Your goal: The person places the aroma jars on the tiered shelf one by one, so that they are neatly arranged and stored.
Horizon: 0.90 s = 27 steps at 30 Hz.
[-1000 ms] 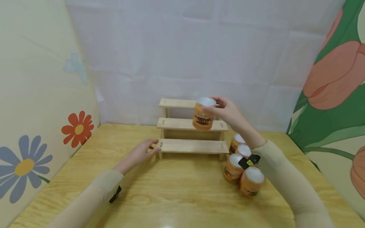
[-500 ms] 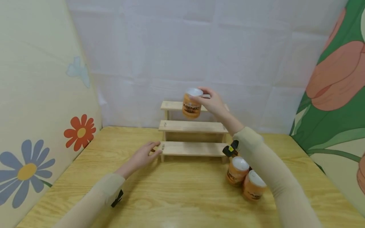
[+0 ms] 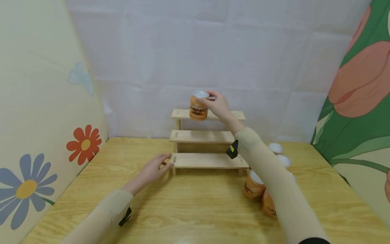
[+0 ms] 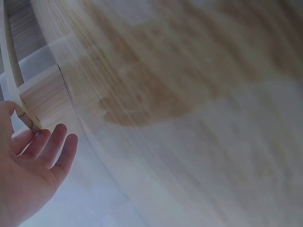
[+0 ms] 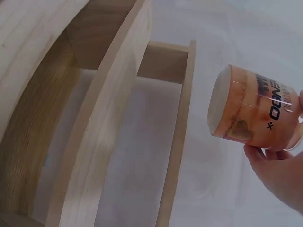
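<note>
Thumb and index finger of the left hand (image 3: 153,169) pinch the left end of the bottom step of a wooden stand (image 3: 201,161). Over the top step, apart from it, an orange can (image 3: 198,111) hangs roughly upright, gripped by the right hand's (image 3: 220,105) curled fingers. Farther right, more orange cans (image 3: 254,187) stand clustered on the table (image 3: 189,206), partly hidden by the right sleeve (image 3: 275,179).

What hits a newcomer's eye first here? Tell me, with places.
First, the orange lettered canister, gripped by the right hand near the top tier of the three-tier wooden stand. Next, the coral tulip printed at far right and the red flower at left. More orange canisters cluster at the stand's right, partly behind the right sleeve.
</note>
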### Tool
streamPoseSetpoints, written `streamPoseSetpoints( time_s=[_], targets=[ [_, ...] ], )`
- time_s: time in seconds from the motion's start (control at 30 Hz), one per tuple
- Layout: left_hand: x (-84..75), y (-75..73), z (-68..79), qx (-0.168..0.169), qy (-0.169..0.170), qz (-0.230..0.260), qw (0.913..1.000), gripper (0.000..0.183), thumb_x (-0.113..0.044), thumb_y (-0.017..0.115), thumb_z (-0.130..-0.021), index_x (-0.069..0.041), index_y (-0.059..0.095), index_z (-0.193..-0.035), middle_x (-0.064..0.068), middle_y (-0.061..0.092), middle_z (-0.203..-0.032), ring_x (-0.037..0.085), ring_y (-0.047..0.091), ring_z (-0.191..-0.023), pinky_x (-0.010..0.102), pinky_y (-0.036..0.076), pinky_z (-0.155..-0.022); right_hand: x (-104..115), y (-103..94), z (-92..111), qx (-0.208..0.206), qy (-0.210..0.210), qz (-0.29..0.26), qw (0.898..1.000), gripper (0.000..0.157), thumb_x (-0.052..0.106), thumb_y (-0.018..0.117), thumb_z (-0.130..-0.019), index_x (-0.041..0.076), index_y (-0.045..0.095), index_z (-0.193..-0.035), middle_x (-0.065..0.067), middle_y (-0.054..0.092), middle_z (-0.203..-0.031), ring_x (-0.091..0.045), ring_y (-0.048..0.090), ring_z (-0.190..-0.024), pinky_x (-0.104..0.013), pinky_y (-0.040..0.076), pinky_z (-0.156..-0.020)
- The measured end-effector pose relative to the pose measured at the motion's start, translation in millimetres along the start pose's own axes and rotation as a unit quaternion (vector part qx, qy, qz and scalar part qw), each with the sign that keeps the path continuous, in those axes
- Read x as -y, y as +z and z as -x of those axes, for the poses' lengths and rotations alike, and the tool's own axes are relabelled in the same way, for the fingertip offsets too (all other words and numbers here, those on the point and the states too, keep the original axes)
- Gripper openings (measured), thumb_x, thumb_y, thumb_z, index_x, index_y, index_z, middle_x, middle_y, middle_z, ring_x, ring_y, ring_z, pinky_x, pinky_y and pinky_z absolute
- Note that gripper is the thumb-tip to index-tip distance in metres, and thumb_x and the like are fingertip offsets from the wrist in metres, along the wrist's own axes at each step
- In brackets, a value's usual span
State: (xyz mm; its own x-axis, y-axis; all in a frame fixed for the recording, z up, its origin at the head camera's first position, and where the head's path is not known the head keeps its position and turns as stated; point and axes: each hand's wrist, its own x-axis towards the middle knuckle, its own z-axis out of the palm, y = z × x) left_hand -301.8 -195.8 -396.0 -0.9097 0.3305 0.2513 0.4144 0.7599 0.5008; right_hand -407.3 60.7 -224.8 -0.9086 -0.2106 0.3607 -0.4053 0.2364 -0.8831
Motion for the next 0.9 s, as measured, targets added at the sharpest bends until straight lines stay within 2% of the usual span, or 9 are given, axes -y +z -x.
streamPoseSetpoints(
  time_s=[0.2,0.43,0.73,0.9],
  targets=[
    [-0.4,2.4,-1.1,-0.001,0.002,0.0,1.0,0.053,-0.032,0.052,-0.097,0.001,0.043,-0.139,0.021,0.05,-0.133,0.035,0.059,-0.107,0.049,0.051,-0.087,-7,1.6,-9,-0.012,-0.006,0.005,1.0,0.053,0.033,0.07,-0.085,0.01,0.055,-0.13,-0.01,0.055,-0.125,-0.024,0.054,-0.111,-0.037,0.05,-0.089],
    [-0.3,5.9,2.3,-0.01,0.008,0.001,0.9999,0.052,-0.031,0.053,-0.097,0.001,0.044,-0.138,0.022,0.051,-0.131,0.034,0.06,-0.105,0.048,0.052,-0.086,-16,4.9,-13,-0.014,0.017,0.018,1.0,0.058,0.035,0.07,-0.084,0.009,0.051,-0.133,-0.01,0.052,-0.129,-0.023,0.051,-0.115,-0.037,0.048,-0.094],
    [-4.8,-5.8,5.2,-0.014,0.006,0.007,0.9999,0.052,-0.031,0.052,-0.097,0.001,0.044,-0.138,0.022,0.05,-0.132,0.036,0.059,-0.108,0.05,0.051,-0.087,-15,7.4,-18,-0.021,0.024,-0.049,0.998,0.06,0.03,0.071,-0.084,0.009,0.045,-0.134,-0.009,0.048,-0.137,-0.022,0.045,-0.127,-0.034,0.041,-0.104],
    [-5.2,-7.6,6.1,-0.009,0.011,0.004,0.9999,0.053,-0.031,0.052,-0.097,0.001,0.044,-0.138,0.022,0.05,-0.132,0.036,0.059,-0.107,0.049,0.052,-0.086,-14,8.8,-16,-0.012,0.031,-0.016,0.999,0.065,0.036,0.066,-0.088,0.012,0.039,-0.142,-0.011,0.046,-0.141,-0.023,0.044,-0.13,-0.037,0.041,-0.106]
  ],
)
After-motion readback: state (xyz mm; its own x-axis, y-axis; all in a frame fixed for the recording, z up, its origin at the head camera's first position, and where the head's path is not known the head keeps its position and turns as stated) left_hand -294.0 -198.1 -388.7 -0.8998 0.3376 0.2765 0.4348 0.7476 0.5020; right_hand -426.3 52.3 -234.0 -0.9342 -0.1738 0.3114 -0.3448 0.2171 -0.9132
